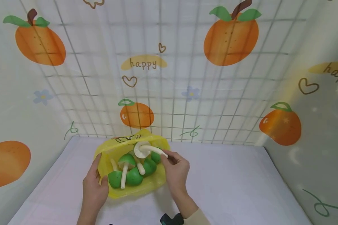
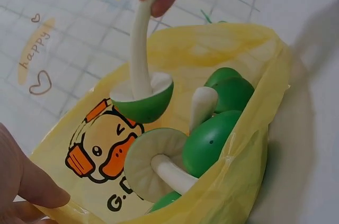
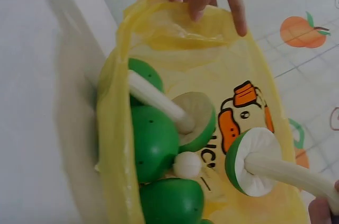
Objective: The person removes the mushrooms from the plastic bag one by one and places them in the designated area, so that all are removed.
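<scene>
Several green-capped toy mushrooms with white stems lie inside a yellow plastic bag (image 1: 155, 186) that carries a duck print. My right hand (image 1: 176, 168) pinches the stem end of one toy mushroom (image 1: 142, 150), its cap hanging over the bag's right side. In the left wrist view this mushroom (image 2: 140, 65) points cap down, above the others. My left hand (image 1: 95, 187) holds the left edge of the bag, thumb inside the rim and fingers outside. Among the mushrooms in the bag, one green cap (image 3: 153, 142) and a slanted stem (image 3: 159, 97) show in the right wrist view.
A white tabletop (image 1: 228, 181) lies under the bag and reaches out to both sides. Behind it stands a wire grid (image 1: 180, 109) covered by a sheet with printed oranges. More printed sheeting (image 1: 321, 131) closes off the right side.
</scene>
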`<state>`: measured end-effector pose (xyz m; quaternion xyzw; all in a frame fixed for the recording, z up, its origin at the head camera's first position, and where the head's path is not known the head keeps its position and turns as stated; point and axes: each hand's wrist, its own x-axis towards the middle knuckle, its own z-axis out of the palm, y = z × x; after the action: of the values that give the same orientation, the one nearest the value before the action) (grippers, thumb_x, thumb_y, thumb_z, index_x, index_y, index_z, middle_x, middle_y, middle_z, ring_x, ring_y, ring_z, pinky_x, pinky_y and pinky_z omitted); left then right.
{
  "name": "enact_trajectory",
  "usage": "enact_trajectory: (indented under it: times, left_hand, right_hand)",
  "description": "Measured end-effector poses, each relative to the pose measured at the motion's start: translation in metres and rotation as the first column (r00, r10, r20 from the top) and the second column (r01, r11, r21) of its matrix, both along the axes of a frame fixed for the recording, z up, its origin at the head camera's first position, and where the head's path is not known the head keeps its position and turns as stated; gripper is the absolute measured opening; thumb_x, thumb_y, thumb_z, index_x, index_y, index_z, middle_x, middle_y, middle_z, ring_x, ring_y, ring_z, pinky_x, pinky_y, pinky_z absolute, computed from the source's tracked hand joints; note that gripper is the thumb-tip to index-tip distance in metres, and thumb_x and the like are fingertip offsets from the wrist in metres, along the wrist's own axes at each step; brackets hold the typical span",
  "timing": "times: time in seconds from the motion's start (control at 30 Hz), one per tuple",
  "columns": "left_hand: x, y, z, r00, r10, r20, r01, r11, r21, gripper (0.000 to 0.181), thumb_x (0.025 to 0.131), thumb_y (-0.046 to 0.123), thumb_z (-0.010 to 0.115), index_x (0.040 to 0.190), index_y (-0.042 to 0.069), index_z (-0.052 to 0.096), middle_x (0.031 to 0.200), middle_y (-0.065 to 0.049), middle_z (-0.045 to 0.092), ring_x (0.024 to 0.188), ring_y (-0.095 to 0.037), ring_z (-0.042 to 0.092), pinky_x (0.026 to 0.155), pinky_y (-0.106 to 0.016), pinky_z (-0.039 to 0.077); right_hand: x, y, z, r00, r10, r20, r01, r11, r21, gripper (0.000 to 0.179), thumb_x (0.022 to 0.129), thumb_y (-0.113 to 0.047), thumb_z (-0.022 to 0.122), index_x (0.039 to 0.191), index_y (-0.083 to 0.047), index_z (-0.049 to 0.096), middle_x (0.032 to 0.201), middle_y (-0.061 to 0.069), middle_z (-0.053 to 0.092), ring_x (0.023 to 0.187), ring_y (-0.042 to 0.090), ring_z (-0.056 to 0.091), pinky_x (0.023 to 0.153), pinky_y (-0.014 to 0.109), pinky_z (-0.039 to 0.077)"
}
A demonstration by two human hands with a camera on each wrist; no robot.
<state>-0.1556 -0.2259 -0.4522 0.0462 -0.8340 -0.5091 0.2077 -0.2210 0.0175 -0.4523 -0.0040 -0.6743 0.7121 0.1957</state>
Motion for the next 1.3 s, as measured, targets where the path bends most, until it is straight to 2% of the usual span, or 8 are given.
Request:
enact_trajectory:
  times: [0.2, 0.33, 0.47, 0.7, 0.97, 1.1, 1.3]
  left_hand:
    - [-0.001, 0.003, 0.003, 0.999, 0.021, -0.028, -0.022, 0.999, -0.034, 0.086, 0.086, -0.027, 0.052, 0.164, 0.006, 0.035, 0.164, -0.023, 0.038, 0.15, -0.04, 0.036, 0.118, -0.05, 0.036]
    - [-0.003, 0.004, 0.004, 0.999, 0.038, -0.02, -0.039, 0.997, -0.069, 0.085, 0.086, -0.026, 0.051, 0.163, 0.007, 0.037, 0.165, -0.02, 0.038, 0.152, -0.039, 0.034, 0.12, -0.053, 0.034]
    - [-0.005, 0.004, 0.004, 0.999, 0.035, -0.02, -0.037, 0.996, -0.078, 0.084, 0.086, -0.026, 0.048, 0.163, 0.007, 0.037, 0.166, -0.019, 0.035, 0.153, -0.039, 0.032, 0.121, -0.053, 0.033]
    - [-0.006, 0.006, 0.006, 1.0, 0.027, -0.009, -0.028, 0.996, -0.08, 0.082, 0.086, -0.025, 0.046, 0.162, 0.004, 0.037, 0.169, -0.017, 0.03, 0.156, -0.036, 0.025, 0.121, -0.053, 0.031]
    - [-0.006, 0.007, 0.004, 0.999, 0.042, -0.014, -0.043, 0.996, -0.077, 0.081, 0.085, -0.026, 0.045, 0.16, 0.002, 0.039, 0.17, -0.018, 0.029, 0.156, -0.037, 0.026, 0.12, -0.055, 0.033]
    - [-0.007, 0.008, 0.004, 0.999, 0.049, -0.02, -0.05, 0.996, -0.073, 0.08, 0.084, -0.026, 0.046, 0.159, 0.002, 0.04, 0.169, -0.019, 0.029, 0.155, -0.038, 0.027, 0.119, -0.056, 0.034]
    - [-0.007, 0.008, 0.006, 0.999, 0.048, -0.013, -0.049, 0.997, -0.062, 0.081, 0.085, -0.027, 0.045, 0.16, 0.002, 0.039, 0.169, -0.02, 0.03, 0.155, -0.038, 0.028, 0.118, -0.055, 0.034]
  right_hand:
    - [0.006, 0.011, 0.013, 0.999, 0.032, 0.02, -0.032, 0.999, -0.016, 0.014, 0.09, -0.006, 0.081, 0.104, -0.007, 0.084, 0.104, 0.01, 0.077, 0.087, 0.019, 0.065, 0.076, 0.02, 0.059]
    - [0.007, 0.019, 0.02, 0.999, 0.036, 0.031, -0.036, 0.999, -0.02, 0.015, 0.09, -0.005, 0.081, 0.106, -0.004, 0.083, 0.102, 0.011, 0.077, 0.084, 0.018, 0.063, 0.074, 0.02, 0.058]
    - [0.009, 0.028, 0.028, 0.999, 0.037, 0.027, -0.036, 0.999, -0.022, 0.016, 0.09, -0.004, 0.081, 0.106, -0.002, 0.082, 0.101, 0.01, 0.078, 0.083, 0.017, 0.065, 0.074, 0.02, 0.059]
    - [0.013, 0.045, 0.041, 0.999, 0.037, 0.022, -0.035, 0.996, -0.085, 0.016, 0.089, -0.002, 0.081, 0.105, -0.002, 0.082, 0.104, 0.011, 0.079, 0.086, 0.017, 0.071, 0.079, 0.024, 0.061]
    - [0.012, 0.069, 0.049, 1.0, 0.004, -0.019, -0.006, 0.992, -0.129, 0.018, 0.091, -0.001, 0.08, 0.108, 0.003, 0.08, 0.101, 0.011, 0.079, 0.087, 0.018, 0.074, 0.082, 0.025, 0.06]
    - [0.008, 0.082, 0.051, 0.999, -0.037, -0.028, 0.033, 0.989, -0.143, 0.02, 0.09, 0.0, 0.081, 0.109, 0.005, 0.079, 0.101, 0.007, 0.079, 0.088, 0.017, 0.074, 0.084, 0.025, 0.06]
    - [0.0, 0.106, 0.05, 0.996, -0.086, -0.022, 0.079, 0.974, -0.214, 0.024, 0.09, 0.003, 0.079, 0.112, 0.012, 0.075, 0.098, 0.005, 0.079, 0.09, 0.017, 0.075, 0.091, 0.027, 0.059]
